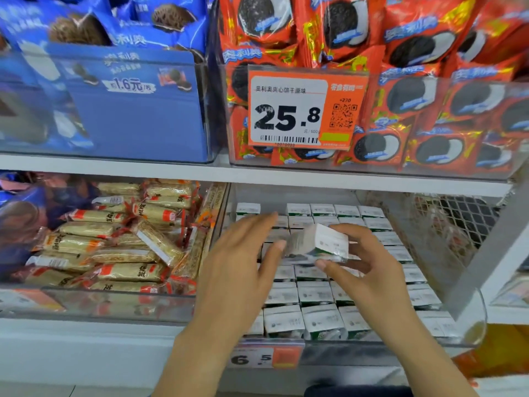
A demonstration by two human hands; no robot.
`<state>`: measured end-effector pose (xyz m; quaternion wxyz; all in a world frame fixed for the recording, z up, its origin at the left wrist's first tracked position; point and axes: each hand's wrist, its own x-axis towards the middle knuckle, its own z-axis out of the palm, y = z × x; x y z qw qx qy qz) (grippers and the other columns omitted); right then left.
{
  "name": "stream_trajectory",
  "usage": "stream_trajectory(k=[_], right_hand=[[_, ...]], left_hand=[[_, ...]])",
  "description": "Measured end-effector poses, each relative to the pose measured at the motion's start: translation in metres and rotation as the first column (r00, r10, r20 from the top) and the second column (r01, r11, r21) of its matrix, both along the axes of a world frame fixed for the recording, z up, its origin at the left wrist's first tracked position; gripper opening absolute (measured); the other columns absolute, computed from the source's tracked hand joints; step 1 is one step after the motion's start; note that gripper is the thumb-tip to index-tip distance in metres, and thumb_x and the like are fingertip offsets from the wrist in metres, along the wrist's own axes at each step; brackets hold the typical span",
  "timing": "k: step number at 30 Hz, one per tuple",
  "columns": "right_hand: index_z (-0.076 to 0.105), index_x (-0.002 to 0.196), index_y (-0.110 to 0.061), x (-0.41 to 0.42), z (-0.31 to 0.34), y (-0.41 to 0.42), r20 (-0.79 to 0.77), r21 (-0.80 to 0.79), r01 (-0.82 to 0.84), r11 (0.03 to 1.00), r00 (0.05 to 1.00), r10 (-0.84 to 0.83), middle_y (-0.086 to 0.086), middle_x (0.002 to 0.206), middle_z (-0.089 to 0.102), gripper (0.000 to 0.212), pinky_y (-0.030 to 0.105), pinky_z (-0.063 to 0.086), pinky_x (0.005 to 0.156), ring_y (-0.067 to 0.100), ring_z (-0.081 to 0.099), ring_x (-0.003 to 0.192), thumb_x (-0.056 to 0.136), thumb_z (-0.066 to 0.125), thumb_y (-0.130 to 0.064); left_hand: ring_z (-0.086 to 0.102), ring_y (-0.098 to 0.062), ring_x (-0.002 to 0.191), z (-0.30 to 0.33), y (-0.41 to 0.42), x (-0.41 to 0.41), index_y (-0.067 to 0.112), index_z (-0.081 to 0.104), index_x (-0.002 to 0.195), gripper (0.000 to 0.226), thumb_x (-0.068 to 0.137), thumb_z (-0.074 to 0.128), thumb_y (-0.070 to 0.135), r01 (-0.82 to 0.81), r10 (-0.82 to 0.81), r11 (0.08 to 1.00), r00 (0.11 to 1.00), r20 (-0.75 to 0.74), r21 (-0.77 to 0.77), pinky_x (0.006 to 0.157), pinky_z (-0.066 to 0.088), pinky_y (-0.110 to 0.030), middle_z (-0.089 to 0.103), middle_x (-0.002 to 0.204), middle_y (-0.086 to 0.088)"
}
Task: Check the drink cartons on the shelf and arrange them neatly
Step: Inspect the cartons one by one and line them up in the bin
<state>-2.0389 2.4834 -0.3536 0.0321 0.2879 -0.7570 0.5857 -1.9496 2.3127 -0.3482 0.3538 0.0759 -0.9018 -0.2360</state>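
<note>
mid-check, lower centre of frame: one small white-and-green drink carton (317, 243) lifted and tilted above the clear plastic shelf bin (469, 319), pinched by right hand (369, 270) fingers (322, 264). left hand (243, 262) released, fingers straight, thumb tip at the carton's left end. rows of white drink cartons (315, 293) below mostly squared already; held one not yet returned, back-left row looks gappy.
</note>
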Motion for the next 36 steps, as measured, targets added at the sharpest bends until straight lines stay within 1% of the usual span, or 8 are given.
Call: stream_trajectory(k=[3,6,15,20,24,27,32,36], right_hand=[[0.057,0.101,-0.04,-0.012,-0.002,-0.001,0.047,-0.057,0.039,0.998,0.998,-0.036,-0.024,0.1,0.066,0.042,0.015,0.053,0.071,0.002,0.065,0.091,0.075,0.077,-0.015],[0.055,0.1,-0.035,-0.026,-0.001,-0.016,0.019,-0.034,0.053,0.998,0.998,-0.053,-0.015,0.099,0.065,0.042,0.021,0.056,0.068,0.005,0.063,0.092,0.077,0.076,-0.008],[0.059,0.112,-0.01,-0.087,0.003,-0.091,-0.074,0.195,0.064,0.979,0.996,-0.05,-0.009,0.093,0.058,0.033,0.003,0.045,0.065,0.009,0.056,0.087,0.082,0.073,-0.01],[0.062,0.11,-0.006,-0.108,-0.004,-0.111,-0.209,0.447,0.117,0.887,0.978,-0.024,0.013,0.103,0.067,0.03,0.041,0.053,0.082,0.03,0.063,0.093,0.084,0.072,-0.019],[0.055,0.13,-0.018,-0.117,-0.017,-0.122,-0.249,0.606,0.125,0.785,0.968,0.038,0.011,0.122,0.055,0.045,0.029,0.048,0.086,0.025,0.059,0.095,0.087,0.068,-0.024],[0.055,0.132,-0.018,-0.12,-0.024,-0.125,-0.251,0.638,0.135,0.758,0.967,0.039,0.008,0.106,0.05,0.042,0.026,0.046,0.085,0.019,0.054,0.079,0.091,0.062,-0.025],[0.064,0.119,-0.016,-0.12,-0.02,-0.12,-0.295,0.657,0.127,0.743,0.95,0.099,0.009,0.12,0.057,0.027,0.019,0.037,0.083,0.025,0.058,0.102,0.092,0.06,-0.02],[0.066,0.099,-0.026,-0.124,-0.004,-0.109,-0.222,0.702,0.039,0.711,0.961,0.166,-0.004,0.106,0.061,0.014,0.021,0.039,0.081,0.016,0.056,0.1,0.085,0.068,-0.03]], left_hand=[[0.04,-0.024,0.135,0.002,-0.022,0.001,0.013,0.039,0.145,0.057,0.095,0.05,0.037,-0.195,0.193,0.981,0.947,0.259,-0.018,0.107,0.039,-0.036,0.039,0.15,-0.009],[0.033,-0.025,0.141,-0.004,-0.03,-0.001,0.013,0.007,0.153,0.075,0.097,0.04,0.049,-0.252,0.241,0.967,0.841,0.485,-0.043,0.105,0.039,-0.036,0.006,0.162,-0.005],[0.029,-0.024,0.142,-0.01,-0.033,-0.004,0.009,0.007,0.152,0.075,0.097,0.044,0.044,-0.214,0.188,0.977,0.893,0.409,0.017,0.107,0.036,-0.034,0.012,0.16,-0.008],[0.026,-0.022,0.143,-0.013,-0.035,-0.005,0.008,0.008,0.152,0.075,0.096,0.045,0.043,-0.18,0.153,0.983,0.914,0.376,0.038,0.104,0.04,-0.033,0.013,0.16,-0.008],[0.031,-0.022,0.141,-0.016,-0.035,-0.007,0.009,0.008,0.152,0.075,0.096,0.043,0.045,-0.205,0.186,0.979,0.913,0.362,0.015,0.103,0.041,-0.033,0.014,0.16,-0.007],[0.03,-0.022,0.141,-0.016,-0.034,-0.008,0.01,0.007,0.152,0.076,0.096,0.043,0.046,-0.216,0.199,0.976,0.911,0.361,0.007,0.101,0.042,-0.032,0.014,0.16,-0.006],[0.033,-0.022,0.14,-0.015,-0.034,-0.009,0.01,0.007,0.153,0.076,0.096,0.043,0.046,-0.221,0.207,0.975,0.911,0.356,0.0,0.095,0.046,-0.031,0.015,0.16,-0.007],[0.037,-0.022,0.138,-0.015,-0.033,-0.009,0.009,0.009,0.152,0.075,0.096,0.044,0.044,-0.222,0.207,0.975,0.913,0.351,0.004,0.094,0.047,-0.031,0.016,0.16,-0.007]])
